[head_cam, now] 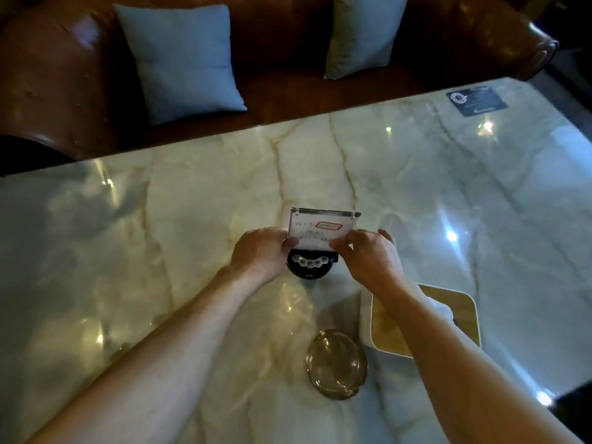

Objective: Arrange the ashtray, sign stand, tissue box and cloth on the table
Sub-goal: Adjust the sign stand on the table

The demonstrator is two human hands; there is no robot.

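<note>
While both hands close on the one upright piece, working across from the left: left hand (pixel 261 251) pinching the sign stand (pixel 322 230) at its left edge, thumb across the front of the clear panel, fingers wrapped behind. Dark round base (pixel 310 267) sitting on the marble counter (pixel 128 251) just under the thumbs, so likely being squared up rather than carried. Right hand (pixel 368 257) mirroring the grip on the right edge, fingers curled over the panel, thumb on the printed card. Two-sided hold looks chosen to keep the tall, light panel from tipping or twisting on its small foot. Nearer the body, below and between the forearms: amber glass ashtray (pixel 336 363), flat on the counter, untouched. Just right of it, partly under the right forearm: tissue box (pixel 461 312), wooden lid up, tissue poking out. No cloth anywhere in view. Beyond the hands: leather sofa (pixel 288 75) with two blue cushions (pixel 182 59).
</note>
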